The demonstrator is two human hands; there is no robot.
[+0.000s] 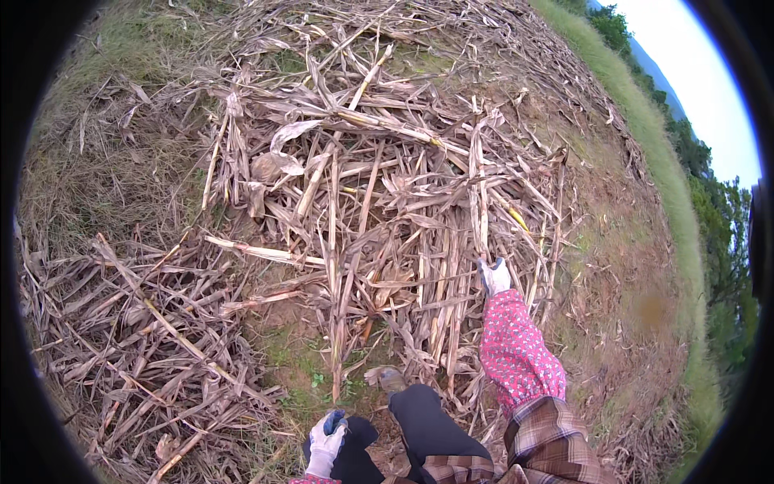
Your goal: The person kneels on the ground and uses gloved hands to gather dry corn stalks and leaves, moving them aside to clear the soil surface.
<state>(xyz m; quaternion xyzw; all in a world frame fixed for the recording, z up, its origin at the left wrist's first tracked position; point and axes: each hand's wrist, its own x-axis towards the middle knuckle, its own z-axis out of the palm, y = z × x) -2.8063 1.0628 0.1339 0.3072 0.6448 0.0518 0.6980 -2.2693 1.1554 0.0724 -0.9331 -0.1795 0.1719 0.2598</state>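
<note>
My right hand [496,276], in a white work glove with blue on the fingers, grips the near end of a dry corn stalk [481,206]. That stalk points away from me across a wide heap of dry corn stalks and leaves [417,175]. Close to my dark-trousered knee is my left hand [326,440], gloved likewise, its fingers curled. Whether anything is inside those fingers cannot be made out. Just beyond it, apart from the glove, ends an upright-looking stalk [336,363] lying along the ground.
Another pile of dry stalks [163,339] lies at the left. My shoe [387,378] stands at the heap's near edge. Bare soil [629,242] slopes along the right, bordered by a grass strip [677,199] and trees [719,254]. Dry grass [121,151] covers the far left.
</note>
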